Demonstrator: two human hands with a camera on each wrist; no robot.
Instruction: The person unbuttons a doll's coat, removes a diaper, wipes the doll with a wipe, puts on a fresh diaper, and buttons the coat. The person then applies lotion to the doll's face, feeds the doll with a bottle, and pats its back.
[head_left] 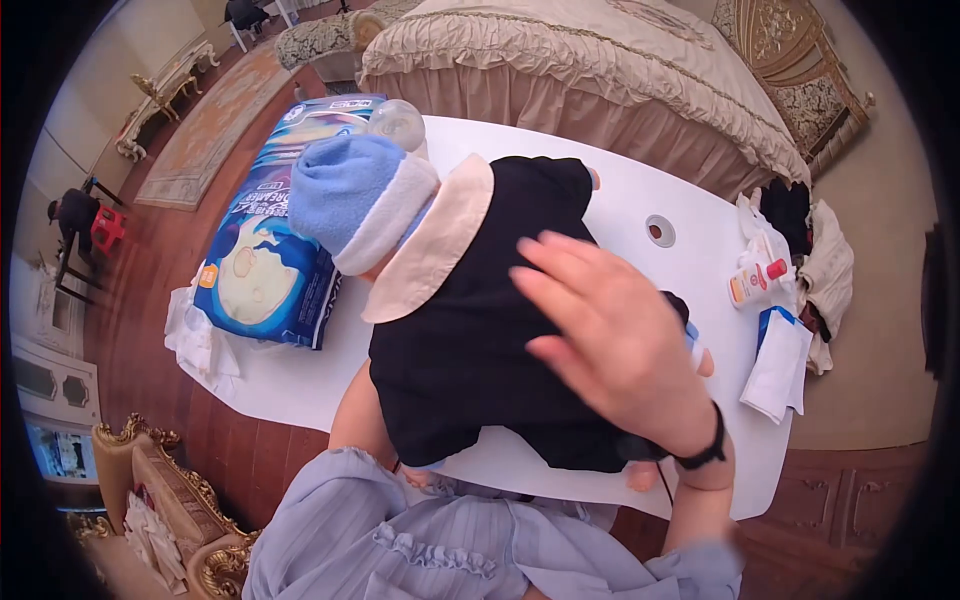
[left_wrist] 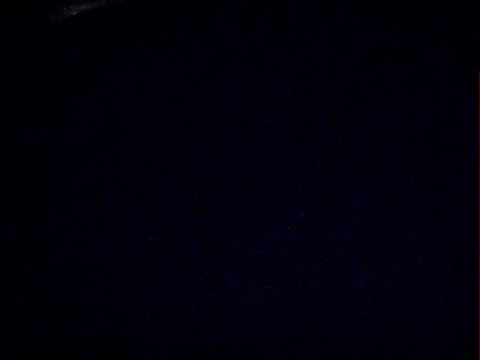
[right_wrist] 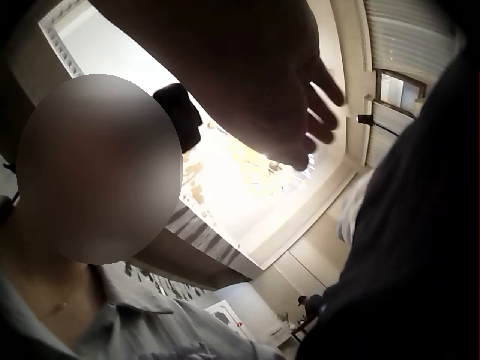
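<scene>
In the head view a doll in a black garment (head_left: pixel 470 350) with a pale collar (head_left: pixel 440 240) lies across the front of the white table, its head in a blue and white hat (head_left: pixel 350 195) turned to the left. My right hand (head_left: pixel 610 335) is over the black garment with its fingers extended; whether it touches the cloth I cannot tell. The right wrist view has the same hand (right_wrist: pixel 262 82), fingers spread, with dark cloth (right_wrist: pixel 405 225) beside it. My left forearm passes beneath the doll, which hides that hand; the left wrist view is nearly black.
On the white table (head_left: pixel 270 400), a blue diaper pack (head_left: pixel 265 250) and a clear round container (head_left: pixel 397 125) lie left. A red-capped bottle (head_left: pixel 752 285), a white and blue packet (head_left: pixel 778 365) and clothes (head_left: pixel 825 270) are at the right. A bed (head_left: pixel 580 80) stands behind.
</scene>
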